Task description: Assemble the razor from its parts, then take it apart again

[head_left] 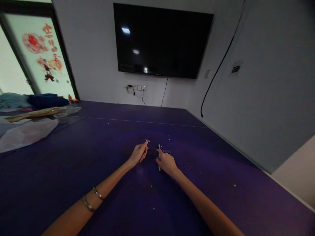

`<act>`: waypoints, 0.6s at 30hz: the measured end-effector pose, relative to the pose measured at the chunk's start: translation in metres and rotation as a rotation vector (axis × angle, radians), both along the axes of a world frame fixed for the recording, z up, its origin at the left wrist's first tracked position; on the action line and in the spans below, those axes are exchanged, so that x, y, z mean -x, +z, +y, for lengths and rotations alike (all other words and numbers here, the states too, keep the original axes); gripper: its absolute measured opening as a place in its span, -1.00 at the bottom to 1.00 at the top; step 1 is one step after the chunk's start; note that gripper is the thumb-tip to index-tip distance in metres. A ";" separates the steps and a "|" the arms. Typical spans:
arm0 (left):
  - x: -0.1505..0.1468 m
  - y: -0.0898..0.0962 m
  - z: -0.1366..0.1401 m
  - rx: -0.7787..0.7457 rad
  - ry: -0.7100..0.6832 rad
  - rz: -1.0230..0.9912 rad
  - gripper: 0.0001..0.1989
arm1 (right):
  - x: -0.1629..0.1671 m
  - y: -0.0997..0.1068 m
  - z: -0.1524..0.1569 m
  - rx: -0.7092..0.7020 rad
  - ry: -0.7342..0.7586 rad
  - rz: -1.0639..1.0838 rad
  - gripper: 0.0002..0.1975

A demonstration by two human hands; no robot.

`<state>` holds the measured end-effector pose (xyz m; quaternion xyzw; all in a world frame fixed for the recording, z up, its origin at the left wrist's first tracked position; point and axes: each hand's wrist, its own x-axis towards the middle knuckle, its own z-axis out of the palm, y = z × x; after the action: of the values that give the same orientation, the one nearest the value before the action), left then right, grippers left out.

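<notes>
My left hand is closed in a pinch on a small razor, whose T-shaped head sticks out past the fingertips. Most of the razor's handle is hidden by the fingers. To the right, my right hand grips a slim pale toothbrush, with its dark head pointing away from me. The index finger lies along the brush. Just behind the right hand rests a small, dark, partly clear item, too small to make out. Both hands are low over the purple tabletop, a short gap apart.
White specks are scattered on the surface. At the far left lie a blue cloth, a white plastic bag and a brownish long packet. A black cable hangs along the right wall. A television is mounted ahead.
</notes>
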<state>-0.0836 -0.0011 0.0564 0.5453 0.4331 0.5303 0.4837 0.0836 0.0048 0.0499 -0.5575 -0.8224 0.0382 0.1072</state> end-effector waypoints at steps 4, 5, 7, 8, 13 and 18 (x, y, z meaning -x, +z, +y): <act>0.000 0.000 0.000 -0.008 0.016 -0.001 -0.56 | -0.011 0.005 0.005 -0.035 0.009 0.066 -0.53; 0.000 0.000 0.000 -0.011 0.026 -0.002 -0.57 | -0.015 0.007 0.007 -0.044 0.016 0.104 -0.53; 0.000 0.002 0.000 -0.013 0.054 -0.003 -0.58 | -0.027 0.012 0.012 -0.065 0.041 0.205 -0.55; 0.000 0.003 0.000 -0.015 0.070 -0.001 -0.59 | -0.033 0.015 0.014 -0.081 0.059 0.266 -0.56; -0.001 0.010 -0.003 -0.066 0.090 0.001 -0.69 | -0.065 0.031 0.023 -0.104 0.146 0.627 -0.61; -0.005 0.019 -0.010 -0.084 -0.016 0.035 -0.71 | -0.089 0.054 0.018 0.067 0.194 0.855 -0.58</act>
<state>-0.0781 -0.0111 0.0751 0.5775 0.4145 0.5347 0.4570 0.1726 0.0223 0.1038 -0.4150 -0.7507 0.3020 0.4159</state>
